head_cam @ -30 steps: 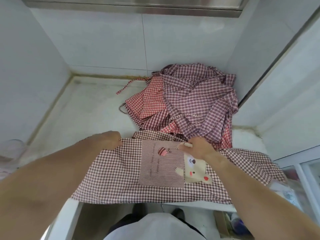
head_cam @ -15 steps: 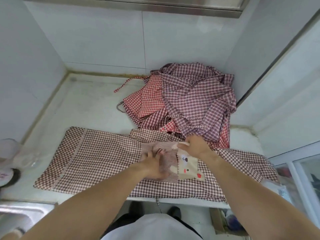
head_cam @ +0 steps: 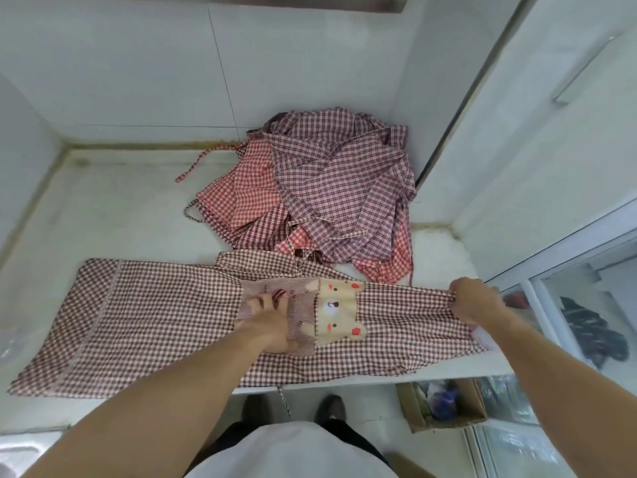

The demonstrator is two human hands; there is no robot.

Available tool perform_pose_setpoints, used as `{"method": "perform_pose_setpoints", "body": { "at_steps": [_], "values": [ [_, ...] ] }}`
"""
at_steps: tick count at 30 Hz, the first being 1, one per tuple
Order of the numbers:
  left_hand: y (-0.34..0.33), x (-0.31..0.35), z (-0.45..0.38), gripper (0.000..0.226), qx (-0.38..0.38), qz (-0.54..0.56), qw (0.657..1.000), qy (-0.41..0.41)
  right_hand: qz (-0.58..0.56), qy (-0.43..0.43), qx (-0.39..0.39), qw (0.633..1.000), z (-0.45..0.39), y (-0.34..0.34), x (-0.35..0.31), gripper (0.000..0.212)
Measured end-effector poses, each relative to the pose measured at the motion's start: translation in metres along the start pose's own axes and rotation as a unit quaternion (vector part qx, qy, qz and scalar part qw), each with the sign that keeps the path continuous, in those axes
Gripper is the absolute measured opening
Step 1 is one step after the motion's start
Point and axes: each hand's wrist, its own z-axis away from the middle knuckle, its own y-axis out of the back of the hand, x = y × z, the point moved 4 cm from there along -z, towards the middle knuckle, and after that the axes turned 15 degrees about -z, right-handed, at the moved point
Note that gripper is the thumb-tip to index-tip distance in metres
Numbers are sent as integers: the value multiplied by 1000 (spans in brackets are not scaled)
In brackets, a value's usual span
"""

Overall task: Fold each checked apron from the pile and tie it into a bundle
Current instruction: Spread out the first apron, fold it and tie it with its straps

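Observation:
A brown-and-white checked apron [head_cam: 155, 322] lies spread flat across the front of the white counter [head_cam: 113, 215], with a striped pocket and a cream bear patch [head_cam: 336, 313] at its middle. My left hand [head_cam: 272, 320] presses flat on the striped pocket, fingers straight. My right hand [head_cam: 474, 300] grips the bunched right end of the apron near the counter's right edge. Behind it sits the pile of checked aprons [head_cam: 331, 188], purple and red, with loose ties trailing left.
White walls close the counter at the back and left. A tall white cabinet [head_cam: 517, 150] stands at the right. Below the counter's right end sits an open cardboard box [head_cam: 444, 405] on the floor. Part of a sink [head_cam: 20, 453] shows at the lower left.
The apron was spread out to the left. My left hand came to its middle and now presses the pocket. My right hand moved from the middle to the apron's right end.

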Motion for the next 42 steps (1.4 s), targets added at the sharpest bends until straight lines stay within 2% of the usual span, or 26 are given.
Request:
{"method": "perform_pose_setpoints", "body": {
  "at_steps": [6,8,11,13,14,17,21,22,23,25,27,28,29,31,33,34,36,39,42],
  "values": [
    [1,0,0,123,10,-9,1000,5,-56,-79,-31,995,2,5,77,22],
    [0,-1,1,122,16,-7,1000,5,-114,-92,9,989,-4,11,103,32],
    [-1,0,0,122,10,3,1000,11,-210,-74,125,967,-14,24,127,26],
    [-1,2,-1,123,7,3,1000,18,-285,-51,226,930,-17,34,128,21],
    [-2,1,-2,123,8,2,1000,25,-315,-54,259,911,-18,37,126,28],
    [-7,-4,-5,121,-5,4,999,47,-372,-96,263,885,-15,27,117,49],
    [-13,-11,-12,122,-4,8,997,76,-440,-42,309,842,12,-8,102,44],
    [-13,-11,-11,120,-7,17,996,82,-458,-26,303,835,21,-16,95,40],
    [-15,-10,-11,119,-10,30,996,88,-470,-19,260,843,28,-23,87,39],
    [-14,-7,-8,115,-26,34,995,91,-478,-49,78,873,38,-43,65,39],
    [-11,0,-3,113,-35,7,995,97,-503,-102,-100,852,52,-62,44,31],
    [-6,4,3,114,-24,0,995,100,-524,-93,-136,836,56,-66,32,25],
    [-2,9,7,115,3,3,995,99,-543,-62,-139,826,58,-66,21,21],
    [9,28,18,104,126,65,988,65,-571,18,-116,813,59,-64,5,30],
    [22,52,33,84,252,138,958,-14,-591,74,-91,798,61,-66,-10,42],
    [26,64,42,79,277,160,946,-50,-601,91,-77,790,62,-69,-15,47],
    [25,88,52,80,277,154,944,-92,-635,103,-64,763,63,-74,-24,57],
    [20,109,53,81,251,87,961,-78,-686,113,-71,716,67,-80,-37,65],
    [28,106,52,49,277,117,954,-22,-706,137,-42,694,69,-80,-50,72]
  ]
}}
